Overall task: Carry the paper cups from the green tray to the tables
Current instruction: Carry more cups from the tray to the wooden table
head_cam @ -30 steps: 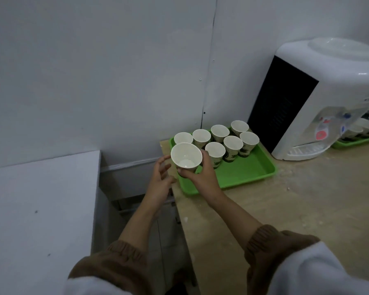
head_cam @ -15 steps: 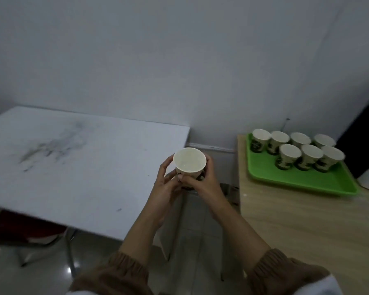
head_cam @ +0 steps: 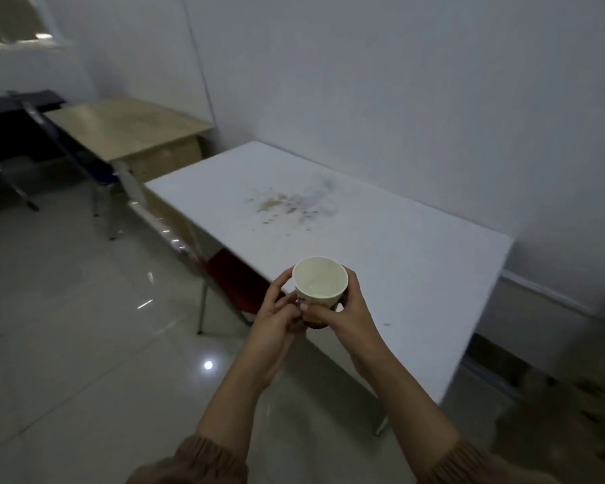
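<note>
By white table [head_cam: 381,239], left hand [head_cam: 276,326] and right hand [head_cam: 346,316] gripping paper cup [head_cam: 320,281], print blurred

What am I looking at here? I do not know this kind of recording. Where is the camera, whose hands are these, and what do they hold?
There is no machine here: a person works with bare hands. The camera is worn on the person's head and looks forward and down, so both arms enter from the bottom edge. The left hand and the right hand both curl round one paper cup, held upright with its open side up. Behind it stands a white table; its top shows brownish stains. A red chair is partly under the table, and a wooden desk stands farther left against the wall.
</note>
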